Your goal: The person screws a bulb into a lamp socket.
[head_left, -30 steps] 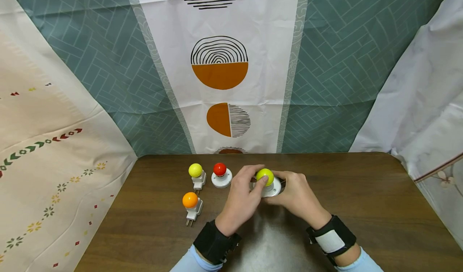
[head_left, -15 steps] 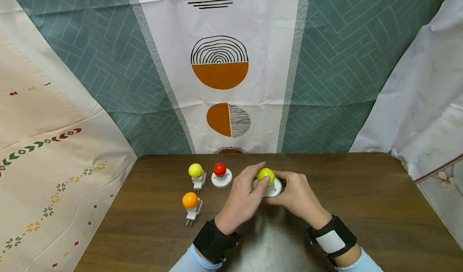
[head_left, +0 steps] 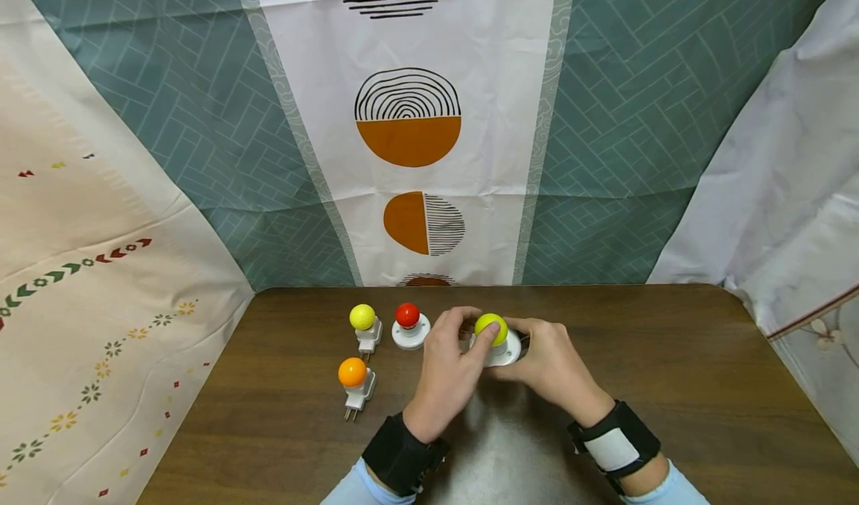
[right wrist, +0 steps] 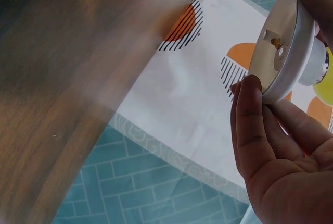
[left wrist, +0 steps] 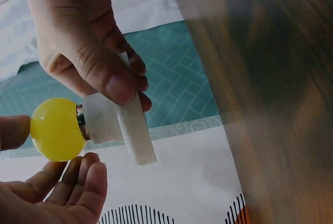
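Observation:
In the head view, my left hand (head_left: 448,371) pinches a round yellow light bulb (head_left: 491,327) between thumb and fingers. Opposite it, my right hand (head_left: 552,363) grips the rim of a white round lamp holder (head_left: 508,350). The left wrist view shows the bulb (left wrist: 57,129) set in the socket, with a band of its metal screw cap (left wrist: 81,122) visible. Seen from the right wrist, the holder (right wrist: 299,47) is raised and tilted, its hollow underside exposed. Fingers of the right hand (right wrist: 281,156) lie along its edge.
Left of my hands stands a red bulb (head_left: 407,315) in a white round holder (head_left: 411,335). Farther left, a yellow bulb (head_left: 362,316) and an orange bulb (head_left: 353,371) sit in white plug-in sockets on the wooden table (head_left: 268,445). A patterned curtain (head_left: 429,139) hangs behind.
The left hand's fingers reached farther over the bulb half a second ago and are now drawn back around it. The right hand and the holder stay almost in place.

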`<action>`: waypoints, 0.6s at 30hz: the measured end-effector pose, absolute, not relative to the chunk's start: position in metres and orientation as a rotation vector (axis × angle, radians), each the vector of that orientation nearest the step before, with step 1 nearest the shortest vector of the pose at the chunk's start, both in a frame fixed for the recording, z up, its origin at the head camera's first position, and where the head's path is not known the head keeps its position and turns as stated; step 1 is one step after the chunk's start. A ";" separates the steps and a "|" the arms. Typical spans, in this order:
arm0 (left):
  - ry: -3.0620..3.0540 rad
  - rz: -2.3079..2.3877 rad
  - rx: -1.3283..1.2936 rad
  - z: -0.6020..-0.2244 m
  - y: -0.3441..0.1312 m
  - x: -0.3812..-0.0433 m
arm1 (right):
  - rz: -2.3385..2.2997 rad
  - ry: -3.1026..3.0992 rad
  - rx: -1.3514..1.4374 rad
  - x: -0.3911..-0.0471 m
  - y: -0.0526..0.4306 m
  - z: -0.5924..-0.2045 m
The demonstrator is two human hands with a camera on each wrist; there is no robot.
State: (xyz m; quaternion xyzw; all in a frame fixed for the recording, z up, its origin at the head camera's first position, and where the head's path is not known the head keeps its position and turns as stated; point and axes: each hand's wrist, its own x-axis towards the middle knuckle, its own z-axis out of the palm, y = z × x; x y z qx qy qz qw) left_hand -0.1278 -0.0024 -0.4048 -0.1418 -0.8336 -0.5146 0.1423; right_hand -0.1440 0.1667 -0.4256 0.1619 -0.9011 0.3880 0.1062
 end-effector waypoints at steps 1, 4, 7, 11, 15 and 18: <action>-2.403 -1.485 -0.418 -0.404 -0.002 -0.128 | 1.145 -2.654 0.478 -0.144 0.166 -0.426; -2.401 -1.484 -0.453 -0.404 -0.002 -0.128 | 1.144 -2.657 0.480 -0.144 0.166 -0.426; -2.407 -1.485 -0.495 -0.403 -0.003 -0.128 | 1.139 -2.659 0.482 -0.144 0.167 -0.427; -2.428 -1.475 -0.543 -0.403 -0.004 -0.128 | 1.142 -2.656 0.498 -0.144 0.167 -0.428; -2.445 -1.445 -0.580 -0.402 -0.005 -0.128 | 1.156 -2.643 0.522 -0.144 0.166 -0.428; -2.450 -1.426 -0.610 -0.402 -0.005 -0.129 | 1.165 -2.637 0.526 -0.144 0.166 -0.428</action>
